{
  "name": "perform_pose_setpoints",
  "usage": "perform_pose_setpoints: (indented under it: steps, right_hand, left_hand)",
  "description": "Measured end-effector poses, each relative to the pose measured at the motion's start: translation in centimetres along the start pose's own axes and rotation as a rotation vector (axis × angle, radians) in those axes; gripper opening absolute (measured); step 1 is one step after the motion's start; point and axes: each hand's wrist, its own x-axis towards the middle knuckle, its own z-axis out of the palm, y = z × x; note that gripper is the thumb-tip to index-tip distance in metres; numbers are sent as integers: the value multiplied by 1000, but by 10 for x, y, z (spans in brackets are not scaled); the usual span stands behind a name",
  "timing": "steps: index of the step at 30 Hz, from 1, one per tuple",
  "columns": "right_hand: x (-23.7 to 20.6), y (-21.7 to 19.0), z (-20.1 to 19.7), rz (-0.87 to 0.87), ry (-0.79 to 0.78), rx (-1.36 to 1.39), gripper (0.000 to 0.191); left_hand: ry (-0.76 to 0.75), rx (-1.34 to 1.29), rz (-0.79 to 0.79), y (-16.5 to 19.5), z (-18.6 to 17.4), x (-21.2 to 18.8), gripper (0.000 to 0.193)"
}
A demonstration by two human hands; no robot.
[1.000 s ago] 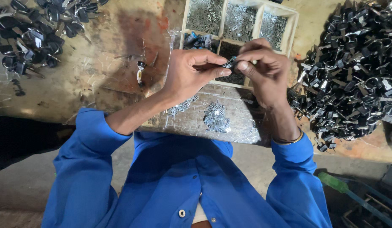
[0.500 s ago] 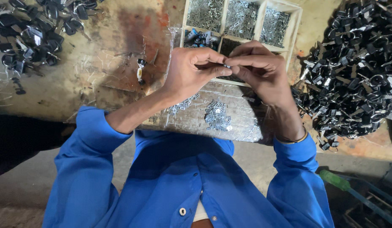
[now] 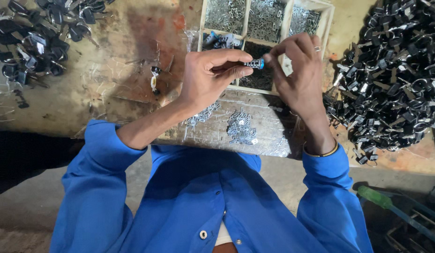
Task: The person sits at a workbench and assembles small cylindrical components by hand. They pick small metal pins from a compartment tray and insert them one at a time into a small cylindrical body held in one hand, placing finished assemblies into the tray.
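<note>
While black keys (image 3: pixel 32 42) lie scattered at upper left of the frame, the left hand (image 3: pixel 210 79) pinches a small blue-tipped cylinder (image 3: pixel 255 63) at upper centre, over a wooden tray (image 3: pixel 327 18). At its other end the right hand (image 3: pixel 297 75) grips the same cylinder with its fingertips. Black parts (image 3: pixel 395 70) are heaped at right.

I see a crinkled clear plastic bag (image 3: pixel 255 126) lying flat on the workbench just below the wooden tray, small metal bits showing on it. No labels, signs or screens show in my view.
</note>
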Motion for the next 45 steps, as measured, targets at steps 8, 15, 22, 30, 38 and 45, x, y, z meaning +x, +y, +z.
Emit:
perform_pose_setpoints:
  steps: [8, 15, 22, 30, 38, 45]
  right_hand:
    - [0, -12, 5, 95, -57, 775, 9]
    - [2, -21, 6, 108, -64, 714, 11]
    - [8, -22, -16, -18, -123, 517, 16]
    - [2, -5, 9, -88, -31, -180, 14]
    - [-1, -2, 2, 98, 28, 442, 14]
    - [-2, -12, 9, 229, -87, 860, 6]
  left_hand:
    - [-32, 60, 28, 2, 0, 0, 19]
    - [-32, -51, -21, -3, 1, -1, 18]
    - [-14, 0, -24, -4, 5, -2, 17]
    - [0, 0, 26, -4, 6, -3, 16]
    - [-14, -43, -34, -3, 4, -4, 13]
    - [0, 20, 11, -3, 5, -3, 13]
